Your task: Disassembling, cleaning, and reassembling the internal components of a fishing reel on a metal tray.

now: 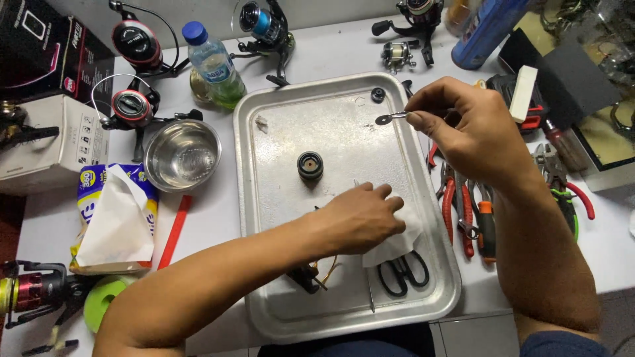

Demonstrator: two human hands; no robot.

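A metal tray [264, 106] lies in the middle of the white table. My right hand [473, 129] hovers over the tray's far right edge, pinching tweezers [399, 116] that grip a small dark washer [383, 120]. My left hand [360, 218] rests palm down on a white tissue [395, 244] in the tray's lower middle. A small round black reel part [309, 165] stands in the tray's centre. Black scissors [401, 271] lie under the tissue's edge, and a small dark part with thin wires [307, 277] sits below my left forearm.
Left of the tray are a steel bowl [182, 154], a tissue pack [116, 218], a water bottle [211, 63] and several fishing reels [135, 43]. Pliers and screwdrivers [463, 205] lie right of the tray. Boxes stand at far left, and a blue can [486, 30] at the back.
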